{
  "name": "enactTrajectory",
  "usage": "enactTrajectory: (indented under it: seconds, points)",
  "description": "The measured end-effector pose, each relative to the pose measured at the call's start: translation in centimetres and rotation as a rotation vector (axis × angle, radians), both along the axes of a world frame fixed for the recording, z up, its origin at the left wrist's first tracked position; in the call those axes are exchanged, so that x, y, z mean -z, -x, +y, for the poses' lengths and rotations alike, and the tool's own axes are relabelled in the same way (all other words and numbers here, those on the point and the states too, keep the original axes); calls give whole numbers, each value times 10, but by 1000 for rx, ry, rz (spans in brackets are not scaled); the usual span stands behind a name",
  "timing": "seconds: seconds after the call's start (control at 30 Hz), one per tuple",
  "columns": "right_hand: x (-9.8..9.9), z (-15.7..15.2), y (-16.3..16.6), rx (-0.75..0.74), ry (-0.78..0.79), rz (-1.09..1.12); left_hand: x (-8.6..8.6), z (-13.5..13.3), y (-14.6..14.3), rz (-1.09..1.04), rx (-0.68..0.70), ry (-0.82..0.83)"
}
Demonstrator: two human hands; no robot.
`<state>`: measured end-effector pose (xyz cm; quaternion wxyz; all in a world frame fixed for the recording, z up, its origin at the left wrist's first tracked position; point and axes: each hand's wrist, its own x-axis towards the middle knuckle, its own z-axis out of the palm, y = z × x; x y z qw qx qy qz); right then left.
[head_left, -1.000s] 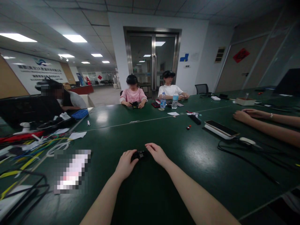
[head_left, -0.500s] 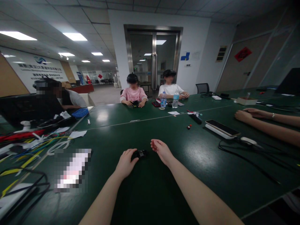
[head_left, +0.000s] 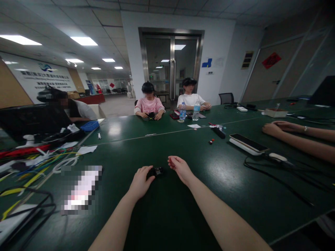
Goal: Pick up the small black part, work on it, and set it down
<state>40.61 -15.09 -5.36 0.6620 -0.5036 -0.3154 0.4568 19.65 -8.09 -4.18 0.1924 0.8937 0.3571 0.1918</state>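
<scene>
My left hand (head_left: pixel 142 182) rests on the green table (head_left: pixel 167 216), its fingers and thumb closed round the left part of a small black object (head_left: pixel 158 171). Grey or silvery detail shows on the object's upper face; its exact kind is too small and dark to make out. Just to the right, apart from that object, is my right hand (head_left: pixel 180 169). Its fingers are curled in and pressed together near the tips, palm turned to the left. Whatever they may hold is hidden.
A phone-like slab (head_left: pixel 82 190), pixelated, lies at left near tangled cables (head_left: pixel 39 174). On the right are a phone on a white box (head_left: pixel 247 143), a black cable (head_left: pixel 274 177) and another person's hands (head_left: pixel 274 129). Two bottles (head_left: pixel 195 111) stand before people seated opposite.
The black object's right end has shifted very slightly to the left. Both my hands hold nearly the same place and pose.
</scene>
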Motion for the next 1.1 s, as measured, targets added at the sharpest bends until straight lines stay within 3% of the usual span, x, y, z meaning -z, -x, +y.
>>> enactTrajectory:
  seconds: [0.6,0.83,1.1]
  points:
    - [-9,-4,9,-25,45,-211,-6,-3,-2,10,-14,17]
    - [-12,-5,14,-48,35,-416,-7,-5,-1,18,-46,42]
    - [-22,-14,28,-124,-36,-761,-2,-1,0,-9,10,-19]
